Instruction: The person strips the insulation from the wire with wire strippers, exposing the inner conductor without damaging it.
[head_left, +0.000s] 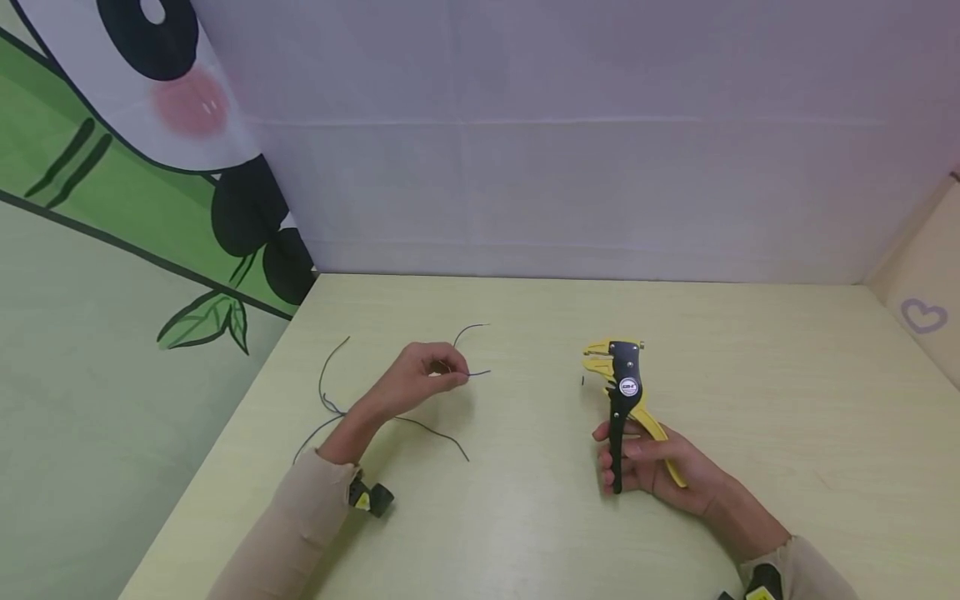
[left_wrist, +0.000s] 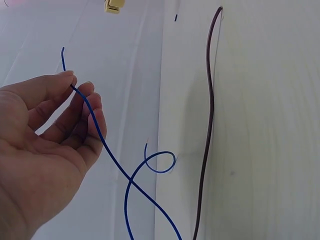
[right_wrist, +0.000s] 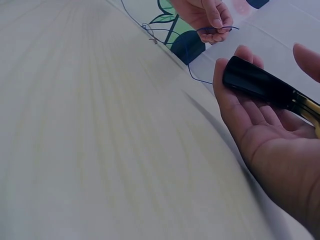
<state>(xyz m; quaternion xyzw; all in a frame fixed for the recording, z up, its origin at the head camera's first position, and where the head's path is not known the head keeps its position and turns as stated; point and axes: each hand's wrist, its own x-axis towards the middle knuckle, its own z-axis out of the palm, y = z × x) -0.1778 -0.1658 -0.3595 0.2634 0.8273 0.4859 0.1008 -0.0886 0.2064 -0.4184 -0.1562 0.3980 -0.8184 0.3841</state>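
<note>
Between thumb and fingertips my left hand (head_left: pixel 420 377) pinches a blue wire (left_wrist: pixel 116 162) near its end, and a short tip sticks out past the fingers. A second blue wire end (left_wrist: pixel 170 154) curls in a loop below, with a bare tip. A brown wire (left_wrist: pixel 209 110) runs beside them over the table. My right hand (head_left: pixel 667 467) holds a wire stripper (head_left: pixel 624 392) with black and yellow handles by its grip, its yellow jaws pointing left toward the wire. In the right wrist view the black handle (right_wrist: pixel 257 82) lies across the fingers.
More wire ends (head_left: pixel 330 375) spread out on the pale wooden table (head_left: pixel 525 533) around the left wrist. A tiny dark wire snippet (head_left: pixel 582 381) lies left of the stripper. A light cloth (head_left: pixel 562 192) hangs at the table's back edge, and a panel (head_left: pixel 926 275) stands on the right.
</note>
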